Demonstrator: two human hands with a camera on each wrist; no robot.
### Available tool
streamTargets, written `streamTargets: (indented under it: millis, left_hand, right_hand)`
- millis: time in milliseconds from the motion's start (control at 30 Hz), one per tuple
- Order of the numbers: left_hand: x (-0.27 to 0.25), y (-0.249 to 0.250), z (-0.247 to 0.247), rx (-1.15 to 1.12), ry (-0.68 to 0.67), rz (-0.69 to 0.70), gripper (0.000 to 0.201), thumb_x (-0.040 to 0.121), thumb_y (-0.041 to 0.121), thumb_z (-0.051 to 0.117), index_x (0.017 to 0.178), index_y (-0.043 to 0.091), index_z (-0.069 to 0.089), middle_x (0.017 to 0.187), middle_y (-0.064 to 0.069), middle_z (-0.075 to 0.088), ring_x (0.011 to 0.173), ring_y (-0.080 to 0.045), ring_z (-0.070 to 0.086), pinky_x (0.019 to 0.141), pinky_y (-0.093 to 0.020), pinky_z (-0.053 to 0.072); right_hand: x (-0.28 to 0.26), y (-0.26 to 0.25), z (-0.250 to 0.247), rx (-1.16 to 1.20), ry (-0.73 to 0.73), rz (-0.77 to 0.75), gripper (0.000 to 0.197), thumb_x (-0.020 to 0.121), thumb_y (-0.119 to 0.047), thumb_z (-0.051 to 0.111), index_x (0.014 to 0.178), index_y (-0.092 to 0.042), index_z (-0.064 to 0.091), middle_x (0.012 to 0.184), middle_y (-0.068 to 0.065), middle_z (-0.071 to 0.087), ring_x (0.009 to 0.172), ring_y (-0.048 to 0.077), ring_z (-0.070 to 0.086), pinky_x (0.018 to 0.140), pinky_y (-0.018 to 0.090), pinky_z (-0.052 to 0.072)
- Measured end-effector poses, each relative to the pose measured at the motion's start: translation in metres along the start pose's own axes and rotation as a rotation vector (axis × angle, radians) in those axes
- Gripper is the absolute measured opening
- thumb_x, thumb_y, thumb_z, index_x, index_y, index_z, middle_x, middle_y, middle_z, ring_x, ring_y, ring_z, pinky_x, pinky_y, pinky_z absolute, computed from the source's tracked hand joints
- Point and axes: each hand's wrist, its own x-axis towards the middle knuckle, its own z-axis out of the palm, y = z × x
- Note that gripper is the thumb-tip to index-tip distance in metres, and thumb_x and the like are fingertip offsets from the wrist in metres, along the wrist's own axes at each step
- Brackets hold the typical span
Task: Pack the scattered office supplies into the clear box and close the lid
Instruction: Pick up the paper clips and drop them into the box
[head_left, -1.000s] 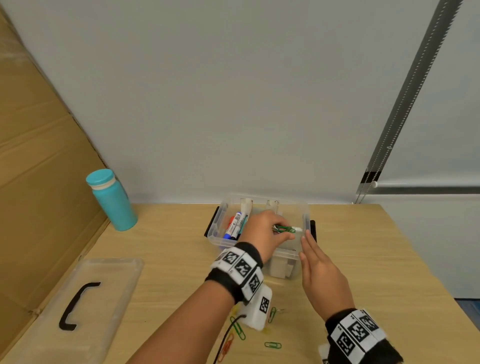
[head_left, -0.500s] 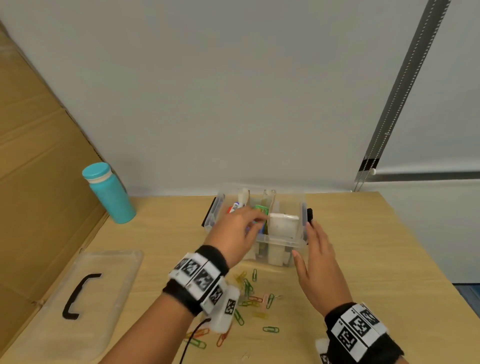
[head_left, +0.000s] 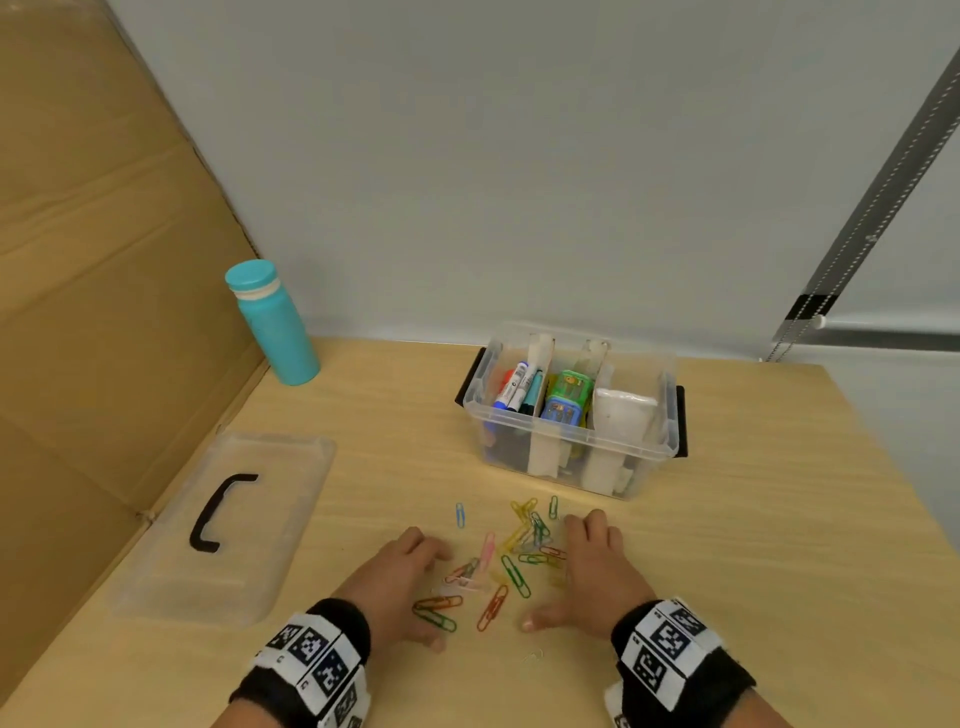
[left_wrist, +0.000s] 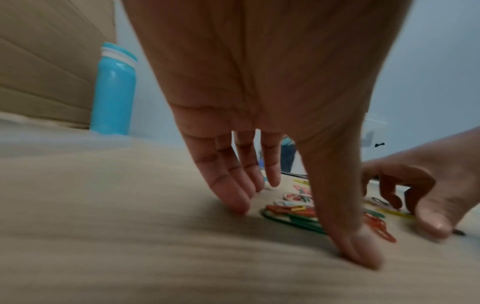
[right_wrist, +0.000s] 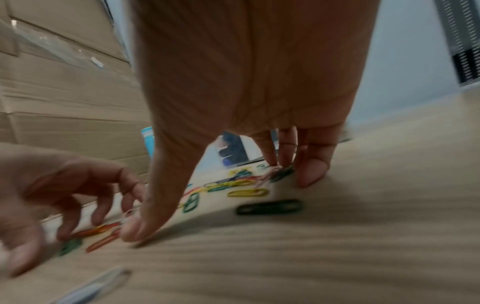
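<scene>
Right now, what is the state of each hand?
Left hand: open, fingertips on the table, holding nothing.
Right hand: open, beside the paper clips, holding nothing.

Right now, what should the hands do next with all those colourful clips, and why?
Probably sweep both hands together. The left hand and right hand rest open on the table either side of the loose paper clips, none held yet. Bunching them makes one easy scoop into the open box.

Paper clips (head_left: 498, 564) scattered on table (head_left: 753, 571), before box (head_left: 571, 410); left hand (head_left: 395, 577) left of clips, right hand (head_left: 597, 571) right of them; lid (head_left: 228, 525) far left on table; bottle (head_left: 275, 325) behind lid; markers (head_left: 514, 387) in box's left compartment.
</scene>
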Motion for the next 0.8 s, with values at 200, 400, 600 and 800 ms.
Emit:
streamTargets:
  millis: [200,400,600,800]
  left_hand:
    - [0.011,0.01,-0.001,-0.035,0.102,0.098,0.035,0.081,0.028,0.07,0.114,0.027,0.058,0.104,0.014,0.045,0.089,-0.002,0.046,0.075,-0.006,0.034]
    - [0.018,0.021,-0.006,0.141,0.154,0.118,0.024,0.088,0.029,0.057,0.112,0.025,0.061,0.108,0.009,0.055,0.096,-0.01,0.054,0.084,-0.024,0.043]
    - [0.023,0.036,-0.005,0.475,0.088,0.103,0.032,0.094,0.022,0.042,0.123,0.013,0.053,0.12,-0.01,0.053,0.11,-0.03,0.054,0.086,-0.037,0.045]
    - [0.028,0.024,0.002,0.322,0.188,0.118,0.038,0.097,0.019,0.04,0.134,0.021,0.045,0.124,-0.003,0.052,0.111,-0.023,0.053,0.088,-0.034,0.047]
  right_hand:
    - [0.012,-0.028,0.009,0.024,0.037,-0.062,0.069,0.075,-0.039,0.074,0.13,-0.017,0.038,0.127,0.004,0.037,0.116,0.022,0.04,0.1,0.031,0.04]
    - [0.012,-0.033,0.01,-0.052,0.104,-0.097,0.029,0.091,-0.014,0.05,0.121,-0.012,0.049,0.124,0.008,0.048,0.112,0.025,0.049,0.091,0.032,0.044]
    - [0.013,-0.042,0.012,-0.219,0.111,-0.1,0.041,0.088,0.001,0.043,0.128,-0.007,0.045,0.137,0.012,0.033,0.119,0.028,0.043,0.092,0.035,0.046]
    - [0.021,-0.04,0.015,-0.277,0.124,-0.116,0.045,0.088,0.002,0.042,0.131,-0.006,0.041,0.131,0.013,0.044,0.119,0.027,0.044,0.095,0.035,0.047]
